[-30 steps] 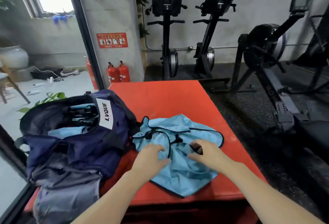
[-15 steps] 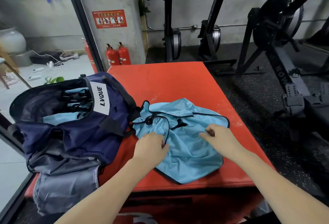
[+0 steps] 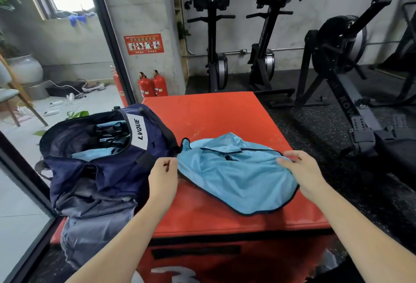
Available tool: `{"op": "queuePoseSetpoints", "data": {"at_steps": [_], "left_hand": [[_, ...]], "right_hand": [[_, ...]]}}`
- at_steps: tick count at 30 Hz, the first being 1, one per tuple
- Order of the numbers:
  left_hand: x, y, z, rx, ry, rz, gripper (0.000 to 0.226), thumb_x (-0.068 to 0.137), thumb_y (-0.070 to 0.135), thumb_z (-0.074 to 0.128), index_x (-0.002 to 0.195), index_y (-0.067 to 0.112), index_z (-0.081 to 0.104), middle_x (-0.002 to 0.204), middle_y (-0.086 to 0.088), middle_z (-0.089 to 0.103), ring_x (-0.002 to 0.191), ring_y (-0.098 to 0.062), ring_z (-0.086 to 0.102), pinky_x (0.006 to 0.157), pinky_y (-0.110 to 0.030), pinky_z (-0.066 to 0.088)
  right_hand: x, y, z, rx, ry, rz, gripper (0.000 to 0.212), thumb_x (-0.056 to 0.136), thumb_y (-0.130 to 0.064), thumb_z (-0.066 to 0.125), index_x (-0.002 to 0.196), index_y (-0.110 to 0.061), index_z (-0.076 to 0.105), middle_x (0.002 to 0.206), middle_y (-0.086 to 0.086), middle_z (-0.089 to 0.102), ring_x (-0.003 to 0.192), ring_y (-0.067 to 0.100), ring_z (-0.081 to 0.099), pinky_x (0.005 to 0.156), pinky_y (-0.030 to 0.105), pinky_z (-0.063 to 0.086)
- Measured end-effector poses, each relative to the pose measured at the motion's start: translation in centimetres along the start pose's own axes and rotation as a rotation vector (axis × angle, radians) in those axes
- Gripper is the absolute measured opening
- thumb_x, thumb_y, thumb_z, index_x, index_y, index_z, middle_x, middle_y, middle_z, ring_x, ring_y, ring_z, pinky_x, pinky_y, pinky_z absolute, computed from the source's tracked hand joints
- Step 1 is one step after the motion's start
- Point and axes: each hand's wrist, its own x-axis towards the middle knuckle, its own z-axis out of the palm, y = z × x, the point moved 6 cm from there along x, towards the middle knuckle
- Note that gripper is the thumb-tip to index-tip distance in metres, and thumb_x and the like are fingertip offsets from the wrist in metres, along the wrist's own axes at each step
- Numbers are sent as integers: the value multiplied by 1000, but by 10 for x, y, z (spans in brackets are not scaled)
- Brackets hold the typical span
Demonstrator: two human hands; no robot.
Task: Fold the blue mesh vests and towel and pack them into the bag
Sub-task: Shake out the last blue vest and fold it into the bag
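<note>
Blue mesh vest (image 3: 236, 177) lies on the red desk (image 3: 213, 116) just right of the navy bag (image 3: 96, 170); left hand (image 3: 163, 178) and right hand (image 3: 302, 172) fingers pinch its opposite edges.

Two bare hands hold a light-blue mesh vest (image 3: 238, 177) with dark trim over a red padded box (image 3: 216, 120); the left hand (image 3: 163, 175) pinches its left edge, the right hand (image 3: 302, 171) grips its right edge; at left sits an open navy bag (image 3: 90, 170) labelled LVQUE, light-blue fabric visible inside; two red fire extinguishers (image 3: 153, 85) stand at the far wall by a concrete pillar; black rowing machines (image 3: 337, 57) line the far and right sides.
</note>
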Motion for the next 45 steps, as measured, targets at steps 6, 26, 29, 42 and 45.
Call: {"op": "queuePoseSetpoints", "data": {"at_steps": [6,26,29,42,45], "left_hand": [[-28,-1,-25,7,14,-66,16,95,19,51,84,11,60,69,-3,72,50,-16,67,50,-22,49],[-49,-10,66,583,-646,559,33,101,15,46,131,22,56,136,10,45,133,-5,37,105,-4,20],[-25,-30,97,780,-620,554,45,104,37,40,148,28,39,160,-2,25,150,-18,14,120,-27,9],[9,-49,138,1065,-571,358,80,95,72,17,159,28,-3,163,-22,-6,151,-37,-11,122,-47,-6],[-2,-52,134,1085,-581,325,83,93,75,15,158,29,-8,163,-22,-9,149,-39,-16,122,-51,-7]], "right_hand": [[9,2,-47,153,181,-7,34,79,-7,82,107,-2,65,96,12,65,80,16,59,81,26,47],[-62,29,92,-981,-364,-385,64,91,-65,44,139,-23,49,144,-1,46,134,19,42,112,43,36],[-45,46,94,-1157,-375,-310,90,82,-83,19,155,-31,23,163,-2,19,150,20,14,121,53,7],[42,41,80,-1205,-214,-279,82,92,-76,25,152,-22,32,159,3,32,147,21,26,119,46,20],[40,10,91,-1110,-114,-422,56,97,-57,45,139,-20,47,137,2,56,127,24,50,102,41,42]]}}
